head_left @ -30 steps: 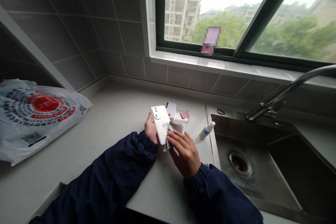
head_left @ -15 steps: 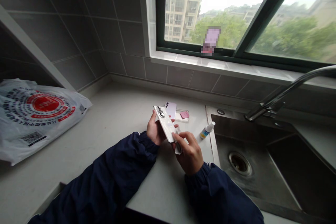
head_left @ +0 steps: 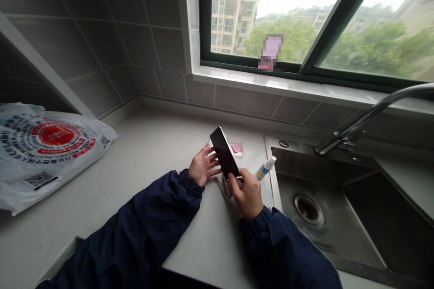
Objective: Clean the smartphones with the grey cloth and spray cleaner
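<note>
My right hand (head_left: 250,194) grips the lower end of a smartphone (head_left: 224,151), thumb on its dark screen, which faces me. A pale cloth (head_left: 224,187) hangs beneath that hand. Beside the phone's left edge, my left hand (head_left: 200,165) has its fingers spread; whether the fingertips touch the phone I cannot tell. Behind the phone lies a clear phone case (head_left: 240,155) with a pink folded piece (head_left: 237,148) on it. A second, lilac phone there is almost wholly hidden. To the right of my right hand stands a small white-capped spray bottle (head_left: 266,168).
A steel sink (head_left: 276,180) with a curved faucet (head_left: 359,122) is on the right. On the left, a white plastic bag (head_left: 77,158) with red print rests on the counter (head_left: 145,140). Behind are a tiled wall and a window (head_left: 244,61).
The phone has been turned over from its white back to its dark screen. It has passed from my left hand's hold into my right hand, and my left fingers have spread.
</note>
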The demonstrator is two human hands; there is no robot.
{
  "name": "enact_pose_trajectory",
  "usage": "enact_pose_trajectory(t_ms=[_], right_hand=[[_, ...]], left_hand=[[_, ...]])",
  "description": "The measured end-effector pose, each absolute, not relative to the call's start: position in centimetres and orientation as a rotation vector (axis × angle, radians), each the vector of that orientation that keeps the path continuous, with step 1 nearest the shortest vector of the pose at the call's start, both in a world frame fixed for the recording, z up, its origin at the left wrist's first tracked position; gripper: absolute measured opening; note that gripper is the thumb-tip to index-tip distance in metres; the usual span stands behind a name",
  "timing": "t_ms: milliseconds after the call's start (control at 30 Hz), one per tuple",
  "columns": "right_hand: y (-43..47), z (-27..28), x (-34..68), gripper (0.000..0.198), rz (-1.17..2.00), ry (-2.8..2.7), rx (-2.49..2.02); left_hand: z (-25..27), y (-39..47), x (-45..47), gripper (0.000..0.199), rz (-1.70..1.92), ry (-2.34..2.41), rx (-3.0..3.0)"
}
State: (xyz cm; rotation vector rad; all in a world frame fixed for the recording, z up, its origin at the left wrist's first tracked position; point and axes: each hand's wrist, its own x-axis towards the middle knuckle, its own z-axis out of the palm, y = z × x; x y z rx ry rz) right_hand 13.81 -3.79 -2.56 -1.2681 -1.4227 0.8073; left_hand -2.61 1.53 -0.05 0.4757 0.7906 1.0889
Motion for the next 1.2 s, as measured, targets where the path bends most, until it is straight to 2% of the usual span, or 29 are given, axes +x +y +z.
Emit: enact_pose_trajectory(t_ms=[167,367,500,633,767,967,1200], right_hand=[[-2.7,-3.6,14.2,0.036,1.113,-1.124,-1.248],[-2.5,-3.4,13.5,0.044,1.417,-0.747,-1.114],[-2.3,-3.5,13.7,0.041,1.450,-0.561,-1.091],[-1.9,-4.1,14.4,0.039,1.440,-0.430,-1.111],[-1.6,-4.2,14.7,0.037,1.440,-0.373,-1.122],[-1.5,-4.0,14.7,0.033,1.459,-0.368,-1.141],[-1.5,-3.9,14.8,0.031,1.461,-0.405,-1.190]], left_hand=[[-0.3,1.6,-2.8,0.048,1.055,0.685,0.559],[-0.8,1.7,-2.5,0.056,1.035,0.808,0.754],[-1.5,2.0,-2.6,0.053,1.123,1.034,1.050],[-2.6,2.5,-3.0,0.038,1.316,1.288,1.571],[-3.9,3.2,-3.6,0.036,1.303,1.480,2.006],[-5.1,3.9,-4.0,0.047,1.208,1.572,1.951],[-5.1,5.2,-5.2,0.051,1.202,1.581,1.688]])
